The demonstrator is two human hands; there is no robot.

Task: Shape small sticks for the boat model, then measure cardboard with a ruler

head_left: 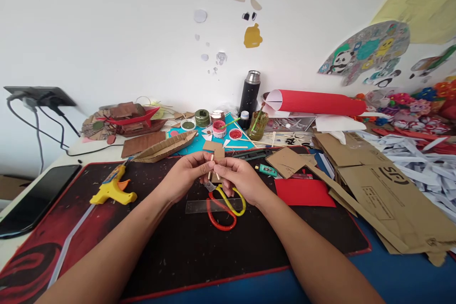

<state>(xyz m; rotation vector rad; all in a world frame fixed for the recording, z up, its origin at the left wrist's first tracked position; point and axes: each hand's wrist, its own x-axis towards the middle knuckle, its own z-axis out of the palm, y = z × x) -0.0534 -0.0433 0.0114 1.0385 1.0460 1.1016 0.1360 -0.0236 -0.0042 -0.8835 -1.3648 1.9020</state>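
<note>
My left hand [190,171] and my right hand [239,175] meet above the middle of the dark mat [178,256]. Thumbs and fingertips pinch short pale wooden sticks [212,157] between them; the fingers hide part of these, so I cannot tell exactly how they join. Just below the hands lie scissors with one red and one yellow handle [223,229], their blades mostly covered. A clear ruler [195,206] rests flat under the handles. Behind my fingertips are small brown cardboard pieces [218,151].
A yellow glue gun [114,190] lies left, near a phone [35,199] and a cardboard boat hull [167,146]. Paint jars [202,118] and a black flask [250,92] stand behind. Red paper [304,193] and folded cardboard [395,199] lie right.
</note>
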